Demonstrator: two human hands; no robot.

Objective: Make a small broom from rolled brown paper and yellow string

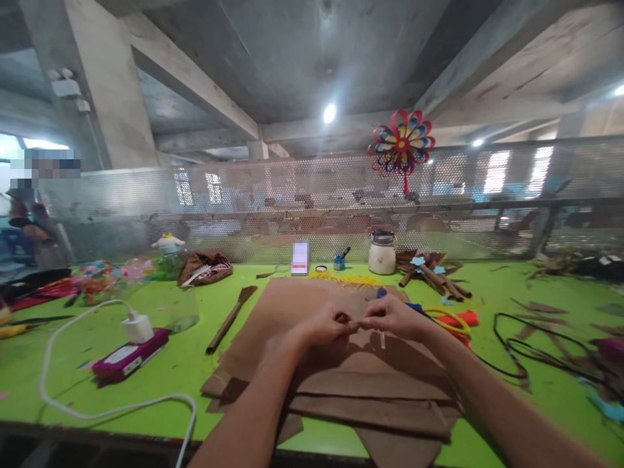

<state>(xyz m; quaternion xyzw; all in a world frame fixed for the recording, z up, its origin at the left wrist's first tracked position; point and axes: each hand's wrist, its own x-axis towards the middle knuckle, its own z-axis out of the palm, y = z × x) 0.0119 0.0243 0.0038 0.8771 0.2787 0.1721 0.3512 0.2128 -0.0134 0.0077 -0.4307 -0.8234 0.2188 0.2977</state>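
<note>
Head view: a brown paper stack (pixel 292 305) lies on the green table (pixel 166 374).
Left hand (pixel 324 325): above the stack; it seems to pinch a small brown piece (pixel 344 318).
Right hand (pixel 394 317): above the stack too, fingertips close together, next to the left ones. I cannot tell what they grip.
Rolls made: one brown roll (pixel 231 320) lies left of the stack. More brown rolls (pixel 439 281), with blue bits, lie behind it to the right. Those look done.
Paper left: the small piece looks unfinished, and the stack's top sheet lies flat, not rolled.
</note>
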